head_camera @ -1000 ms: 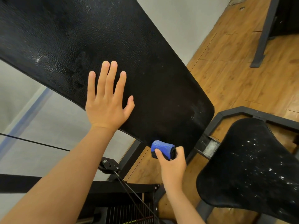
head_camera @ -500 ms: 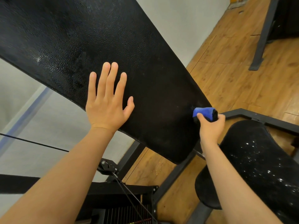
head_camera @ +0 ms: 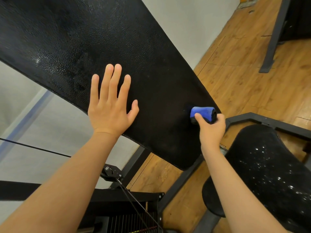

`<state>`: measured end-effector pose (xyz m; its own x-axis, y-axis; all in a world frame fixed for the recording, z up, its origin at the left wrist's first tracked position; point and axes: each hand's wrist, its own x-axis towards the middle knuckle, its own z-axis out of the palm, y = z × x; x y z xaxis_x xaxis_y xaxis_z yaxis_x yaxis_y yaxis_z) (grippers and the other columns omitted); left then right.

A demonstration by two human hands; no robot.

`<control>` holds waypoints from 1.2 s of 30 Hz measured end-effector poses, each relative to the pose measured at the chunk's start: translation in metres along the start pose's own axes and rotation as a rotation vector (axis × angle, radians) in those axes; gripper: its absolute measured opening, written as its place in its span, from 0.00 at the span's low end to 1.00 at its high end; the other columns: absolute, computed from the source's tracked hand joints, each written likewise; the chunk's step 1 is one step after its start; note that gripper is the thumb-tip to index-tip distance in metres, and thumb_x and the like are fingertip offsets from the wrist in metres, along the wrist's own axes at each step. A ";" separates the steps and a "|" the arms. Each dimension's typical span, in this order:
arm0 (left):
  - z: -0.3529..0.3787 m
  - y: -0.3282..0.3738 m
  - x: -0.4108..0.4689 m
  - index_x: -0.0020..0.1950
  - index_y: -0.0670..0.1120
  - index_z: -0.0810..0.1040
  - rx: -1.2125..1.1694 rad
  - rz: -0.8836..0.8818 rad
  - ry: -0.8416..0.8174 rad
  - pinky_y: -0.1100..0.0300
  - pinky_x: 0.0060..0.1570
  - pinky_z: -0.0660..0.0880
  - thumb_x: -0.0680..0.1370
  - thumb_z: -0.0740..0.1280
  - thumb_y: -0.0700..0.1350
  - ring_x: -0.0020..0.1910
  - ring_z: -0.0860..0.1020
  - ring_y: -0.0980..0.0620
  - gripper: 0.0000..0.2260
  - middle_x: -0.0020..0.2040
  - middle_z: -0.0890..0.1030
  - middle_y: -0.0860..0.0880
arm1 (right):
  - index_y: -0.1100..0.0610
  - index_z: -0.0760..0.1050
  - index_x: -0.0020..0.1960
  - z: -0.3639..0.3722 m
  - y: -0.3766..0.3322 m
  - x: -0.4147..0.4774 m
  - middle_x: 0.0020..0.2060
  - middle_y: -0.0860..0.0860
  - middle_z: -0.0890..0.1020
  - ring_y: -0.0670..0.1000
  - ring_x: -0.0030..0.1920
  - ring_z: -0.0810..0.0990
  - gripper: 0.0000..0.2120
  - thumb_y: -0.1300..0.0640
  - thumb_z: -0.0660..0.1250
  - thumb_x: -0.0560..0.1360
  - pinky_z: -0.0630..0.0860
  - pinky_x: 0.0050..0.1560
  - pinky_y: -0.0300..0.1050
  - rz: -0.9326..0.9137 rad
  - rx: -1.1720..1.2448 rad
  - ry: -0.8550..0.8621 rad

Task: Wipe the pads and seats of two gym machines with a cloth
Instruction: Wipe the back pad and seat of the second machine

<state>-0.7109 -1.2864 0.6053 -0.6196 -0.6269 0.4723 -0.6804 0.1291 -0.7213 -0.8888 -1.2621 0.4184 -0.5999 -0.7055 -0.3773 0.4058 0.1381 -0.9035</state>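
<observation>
I am working the lower end of the long black back pad [head_camera: 117, 47], and the cloth [head_camera: 202, 113], a blue one rolled into a tight wad, sits against the pad's right edge, at about four o'clock from my left hand [head_camera: 109, 105]. That hand lies flat on the pad with its fingers straight and spread, holding nothing, only bracing. My right hand [head_camera: 211, 130] is curled round the cloth, thumb over the top of the roll. To do this stroke well, I judge I should press the wad firmly into the grained surface and draw it in long overlapping passes, running right over the rounded rim towards six o'clock, where the pad ends, since edges are easily skipped. The left hand's brace looks useful: the pad is tilted, and pushing against it from one side alone could rock it. A roll this tight touches only a narrow strip, so I would open it a little for a wider face, and turn it when soiled. The seat [head_camera: 269, 174], at five o'clock from the cloth, shows white specks across its black cover and appears not yet wiped; I take it as the next surface after this pad. I cannot tell whether the pad's far upper end is clean.
</observation>
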 end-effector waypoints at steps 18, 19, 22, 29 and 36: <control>0.002 0.001 -0.001 0.72 0.43 0.65 0.024 0.005 0.005 0.45 0.74 0.49 0.79 0.55 0.55 0.76 0.57 0.42 0.25 0.76 0.62 0.40 | 0.54 0.69 0.51 -0.025 -0.001 0.063 0.42 0.45 0.75 0.47 0.46 0.77 0.14 0.59 0.73 0.71 0.75 0.51 0.41 0.030 -0.069 0.070; 0.002 0.001 -0.001 0.72 0.43 0.65 0.022 0.004 0.006 0.45 0.74 0.49 0.79 0.55 0.54 0.76 0.57 0.42 0.25 0.76 0.62 0.40 | 0.55 0.69 0.51 -0.026 -0.004 0.072 0.43 0.46 0.75 0.47 0.47 0.77 0.14 0.59 0.73 0.72 0.75 0.52 0.41 0.011 -0.093 0.082; 0.002 0.001 0.001 0.72 0.43 0.66 0.024 0.001 0.011 0.45 0.74 0.49 0.79 0.55 0.54 0.76 0.57 0.42 0.25 0.76 0.62 0.40 | 0.56 0.70 0.55 -0.026 -0.011 0.086 0.47 0.48 0.76 0.46 0.47 0.76 0.15 0.59 0.72 0.72 0.72 0.46 0.36 -0.087 -0.160 0.039; 0.001 0.002 0.000 0.73 0.43 0.65 0.025 -0.007 -0.010 0.45 0.75 0.48 0.80 0.54 0.54 0.76 0.56 0.42 0.25 0.76 0.61 0.40 | 0.57 0.74 0.55 -0.046 0.010 0.071 0.47 0.51 0.78 0.43 0.45 0.77 0.13 0.60 0.71 0.72 0.70 0.46 0.34 -0.180 -0.188 -0.124; 0.001 0.002 0.000 0.73 0.43 0.65 0.032 -0.003 -0.007 0.46 0.75 0.46 0.80 0.55 0.54 0.76 0.57 0.42 0.25 0.76 0.61 0.40 | 0.56 0.75 0.58 -0.060 0.045 0.025 0.49 0.49 0.80 0.44 0.51 0.79 0.18 0.61 0.74 0.70 0.73 0.48 0.34 -0.093 -0.337 -0.505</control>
<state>-0.7116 -1.2872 0.6033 -0.6147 -0.6324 0.4713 -0.6695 0.1025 -0.7357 -0.9269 -1.2315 0.3565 -0.1882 -0.9559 -0.2257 0.0776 0.2146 -0.9736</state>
